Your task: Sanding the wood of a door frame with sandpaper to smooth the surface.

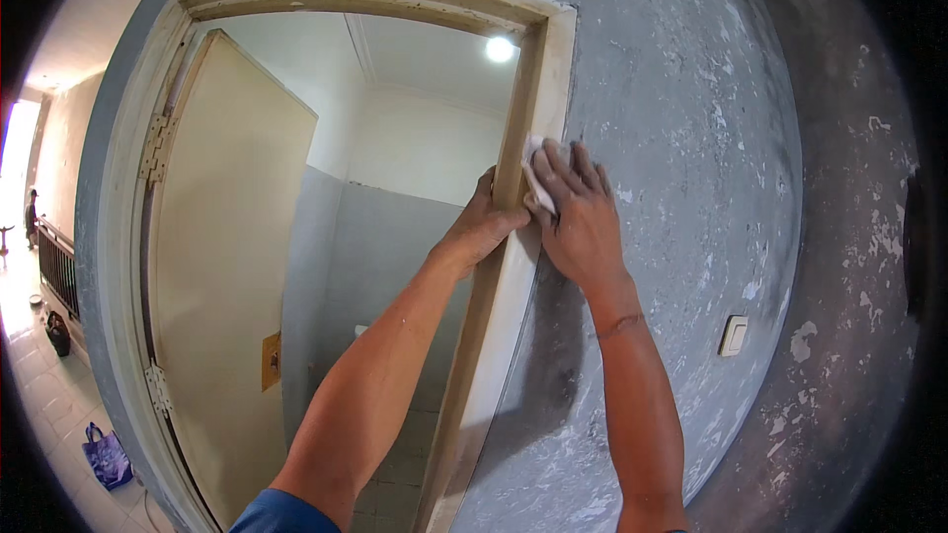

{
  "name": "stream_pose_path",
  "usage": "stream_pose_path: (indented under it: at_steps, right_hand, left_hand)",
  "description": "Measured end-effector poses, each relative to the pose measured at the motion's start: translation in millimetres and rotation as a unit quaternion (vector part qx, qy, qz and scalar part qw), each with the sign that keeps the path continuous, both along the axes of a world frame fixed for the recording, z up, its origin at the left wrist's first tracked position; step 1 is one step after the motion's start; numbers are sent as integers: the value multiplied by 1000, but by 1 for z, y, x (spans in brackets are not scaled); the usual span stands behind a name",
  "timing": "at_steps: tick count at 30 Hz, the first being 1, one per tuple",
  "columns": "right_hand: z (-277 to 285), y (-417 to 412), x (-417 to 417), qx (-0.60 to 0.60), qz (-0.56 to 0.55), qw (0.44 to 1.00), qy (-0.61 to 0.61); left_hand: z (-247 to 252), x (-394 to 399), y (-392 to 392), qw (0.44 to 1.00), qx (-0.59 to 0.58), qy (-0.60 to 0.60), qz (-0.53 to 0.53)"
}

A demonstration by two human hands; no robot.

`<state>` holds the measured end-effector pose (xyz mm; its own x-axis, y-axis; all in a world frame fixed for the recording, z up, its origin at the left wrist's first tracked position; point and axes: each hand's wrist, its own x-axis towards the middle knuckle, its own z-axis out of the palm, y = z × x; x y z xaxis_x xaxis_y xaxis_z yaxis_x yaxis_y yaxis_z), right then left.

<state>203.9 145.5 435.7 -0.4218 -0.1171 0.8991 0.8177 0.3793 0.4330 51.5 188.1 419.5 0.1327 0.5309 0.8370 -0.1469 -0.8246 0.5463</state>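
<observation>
My left hand (485, 226) grips the right jamb of a cream door frame (511, 274), its thumb on the near face and its fingers behind the inner edge. Just to the right, my right hand (578, 200) presses a folded whitish sheet or cloth (539, 181) to the outer face of that jamb; its exact material cannot be told. The fingers of my right hand reach over onto the grey wall (659, 200), which has flaked white patches.
A cream door (222, 237) stands ajar on hinges (157, 148) at the left. A light switch (733, 335) sits on the wall at the right. On the tiled floor at far left are a purple bag (107, 457) and a dark bag (57, 333); a person (31, 218) is near a railing (58, 263).
</observation>
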Motion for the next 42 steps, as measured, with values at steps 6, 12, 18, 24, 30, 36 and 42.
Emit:
stream_pose_path:
  at_steps: [6,12,18,24,30,36,42]
  right_hand:
    - [10,1,-3,13,-50,999,17]
    - [0,5,-7,6,0,998,56]
    - [21,-9,1,-2,-59,997,43]
    - [-5,7,-15,43,-60,996,59]
    - [22,0,-24,39,-71,992,94]
    - [-5,6,-28,53,-49,993,97]
    - [12,-7,-33,11,-74,991,113]
  left_hand:
    - [-12,-2,-2,999,-13,23,-25]
    - [-17,1,-7,998,-39,-21,-40]
    - [-15,7,-14,999,-46,0,-4]
    - [-21,3,-4,999,-13,-37,-7]
    - [-20,2,-8,996,-33,-9,-77]
    - [-16,5,-12,999,-20,-24,11]
    - [-18,2,-22,999,-39,3,-4]
